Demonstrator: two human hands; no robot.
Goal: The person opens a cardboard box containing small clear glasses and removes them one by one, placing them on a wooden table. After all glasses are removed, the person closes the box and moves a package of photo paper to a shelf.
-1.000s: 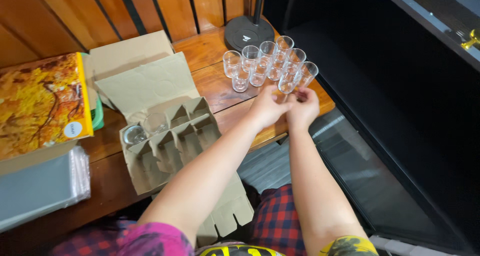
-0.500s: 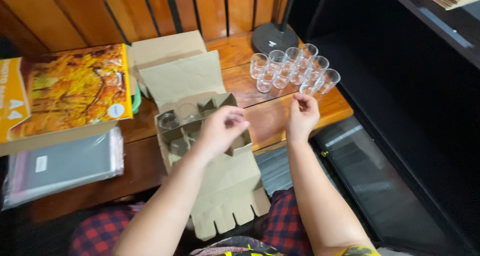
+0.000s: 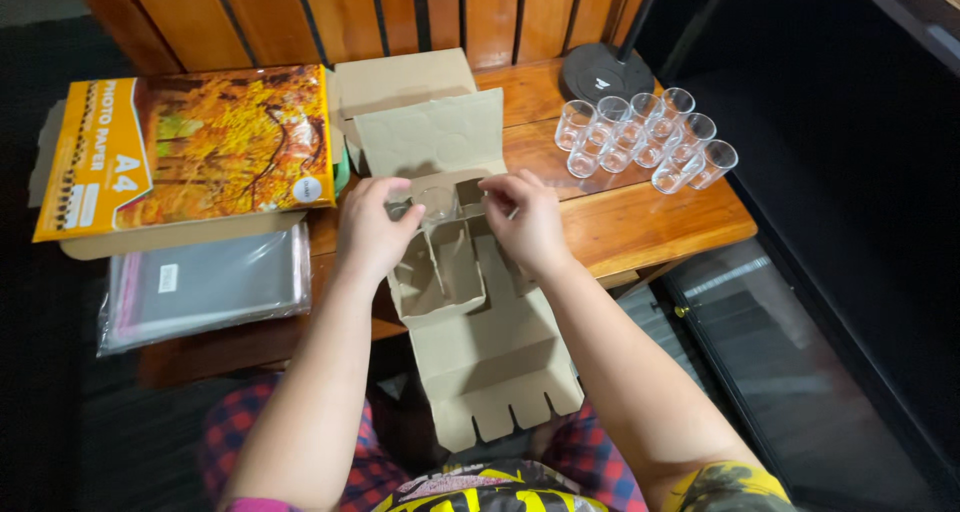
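At frame centre, the left hand [image 3: 372, 234] and right hand [image 3: 525, 222] close on a clear glass [image 3: 437, 204] inside the open cardboard box [image 3: 455, 272]. Ten-odd glasses [image 3: 640, 140] already stand at upper right; one remains boxed.

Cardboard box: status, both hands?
Left hand and right hand both on the open cardboard box, at a clear glass in its divider. Grip unclear. Nothing in the way.

Your view is evenly lit from above, sharp at centre; corners fall dark, edges stretch, glasses [image 3: 645, 137] glint.
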